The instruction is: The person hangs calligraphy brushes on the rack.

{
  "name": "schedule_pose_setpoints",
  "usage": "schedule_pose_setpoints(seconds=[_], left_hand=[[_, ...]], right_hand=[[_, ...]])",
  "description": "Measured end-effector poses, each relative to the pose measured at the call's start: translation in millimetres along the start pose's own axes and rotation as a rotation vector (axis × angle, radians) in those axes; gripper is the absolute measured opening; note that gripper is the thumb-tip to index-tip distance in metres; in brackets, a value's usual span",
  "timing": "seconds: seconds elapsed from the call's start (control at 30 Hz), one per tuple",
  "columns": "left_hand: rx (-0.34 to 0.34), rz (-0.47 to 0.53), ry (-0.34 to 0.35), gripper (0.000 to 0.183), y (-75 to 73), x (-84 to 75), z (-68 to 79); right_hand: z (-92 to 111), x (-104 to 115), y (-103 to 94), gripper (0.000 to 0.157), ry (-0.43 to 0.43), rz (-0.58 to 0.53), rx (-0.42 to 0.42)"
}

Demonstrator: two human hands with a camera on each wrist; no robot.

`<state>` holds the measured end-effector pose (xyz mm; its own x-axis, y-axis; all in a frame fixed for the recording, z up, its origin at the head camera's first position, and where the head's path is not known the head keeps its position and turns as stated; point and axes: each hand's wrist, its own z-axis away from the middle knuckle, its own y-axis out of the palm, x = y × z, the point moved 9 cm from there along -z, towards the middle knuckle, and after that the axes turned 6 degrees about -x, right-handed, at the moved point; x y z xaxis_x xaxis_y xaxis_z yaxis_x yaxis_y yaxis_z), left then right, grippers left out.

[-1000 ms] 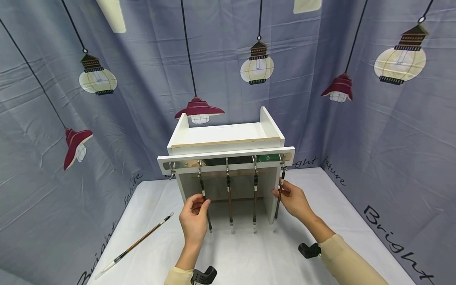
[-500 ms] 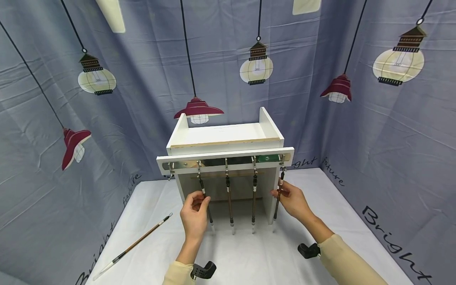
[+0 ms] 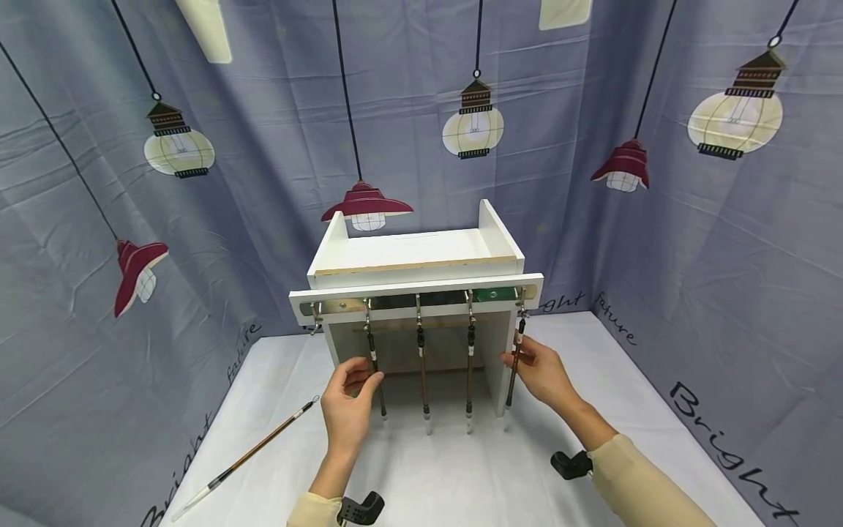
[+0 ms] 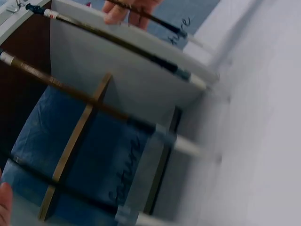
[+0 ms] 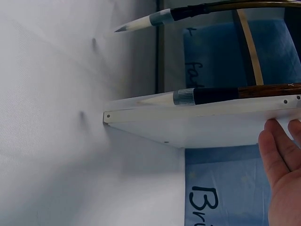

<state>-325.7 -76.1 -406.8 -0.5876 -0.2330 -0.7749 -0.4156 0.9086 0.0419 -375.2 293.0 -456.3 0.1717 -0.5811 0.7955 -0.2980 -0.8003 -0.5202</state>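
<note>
Several calligraphy brushes hang by their loops from the hooked front rail (image 3: 416,289) of a white wooden stand. My left hand (image 3: 347,406) is beside the leftmost hanging brush (image 3: 380,399); in the left wrist view a gap shows between a fingertip (image 4: 4,200) and that brush (image 4: 80,193). My right hand (image 3: 543,372) is behind the rightmost brush (image 3: 513,384). In the right wrist view its extended fingers (image 5: 274,146) touch the outer side of the stand's white side panel (image 5: 207,120), below that brush (image 5: 211,95). The right thumb is hidden there.
Another calligraphy brush (image 3: 263,444) lies slantwise on the white tabletop (image 3: 454,483), left of my left hand. A bare hook (image 3: 316,316) is at the rail's left end. An open-topped shelf (image 3: 415,250) forms the stand's top. Printed curtains (image 3: 283,146) enclose the table.
My left hand has shifted left and slightly down. The lower end of the leftmost hanging brush has swung left with it. My right hand has stayed in place.
</note>
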Motion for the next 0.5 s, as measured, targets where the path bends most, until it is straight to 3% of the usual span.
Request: schedule_pose_setpoints(seconds=[0.27,0.5], left_hand=[[0.053,-0.138,0.078,0.037,-39.3,42.5,-17.1],[0.087,-0.246,0.132,0.04,-63.5,50.9,-27.2]], right_hand=[[-1,1,1.0,0.058,0.013,0.009,0.01],[-1,-2,0.8,0.065,0.026,0.025,0.014]])
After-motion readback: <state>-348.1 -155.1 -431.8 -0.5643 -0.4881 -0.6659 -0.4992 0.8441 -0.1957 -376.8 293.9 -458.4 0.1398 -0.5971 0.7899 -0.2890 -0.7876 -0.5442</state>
